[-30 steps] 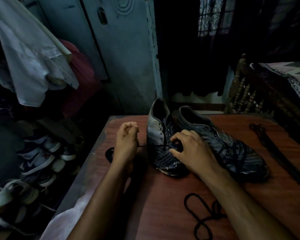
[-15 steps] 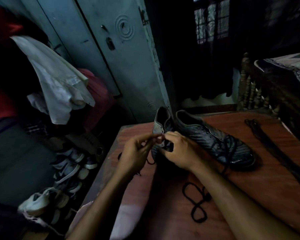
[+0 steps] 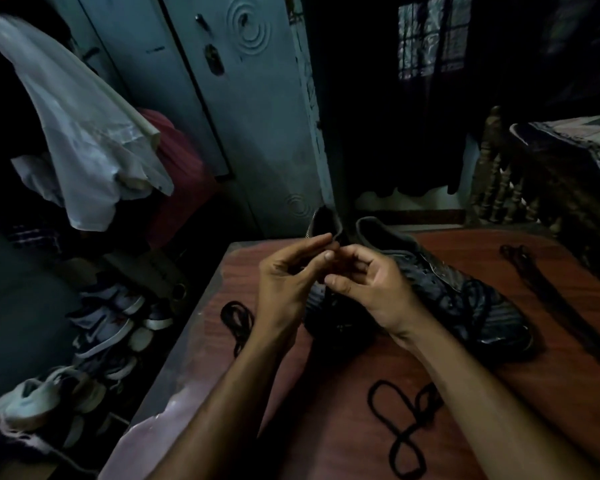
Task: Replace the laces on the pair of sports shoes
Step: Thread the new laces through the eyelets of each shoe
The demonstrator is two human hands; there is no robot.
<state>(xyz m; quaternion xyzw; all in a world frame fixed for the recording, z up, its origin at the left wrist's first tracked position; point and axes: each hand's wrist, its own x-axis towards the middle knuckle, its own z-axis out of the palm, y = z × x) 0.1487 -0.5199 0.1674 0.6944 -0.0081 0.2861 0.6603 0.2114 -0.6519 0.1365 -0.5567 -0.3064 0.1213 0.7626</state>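
**Hands meeting above the left shoe**

The left hand (image 3: 284, 282) and right hand (image 3: 371, 289) are being held fingertip to fingertip over the left shoe (image 3: 329, 306) on the table (image 3: 326, 427). Something thin is being pinched between them; whether it is a lace cannot be told in the dim light. The right shoe (image 3: 465, 292) is lying just beside. Loose laces (image 3: 395, 431) are lying near the forearms

On the tabletop (image 3: 326, 427): two dark shoes (image 3: 465, 299) (image 3: 323, 230), two loose black laces (image 3: 402, 431) (image 3: 238, 317), one belt (image 3: 548, 289), and two hands (image 3: 284, 282) (image 3: 371, 289) over it.
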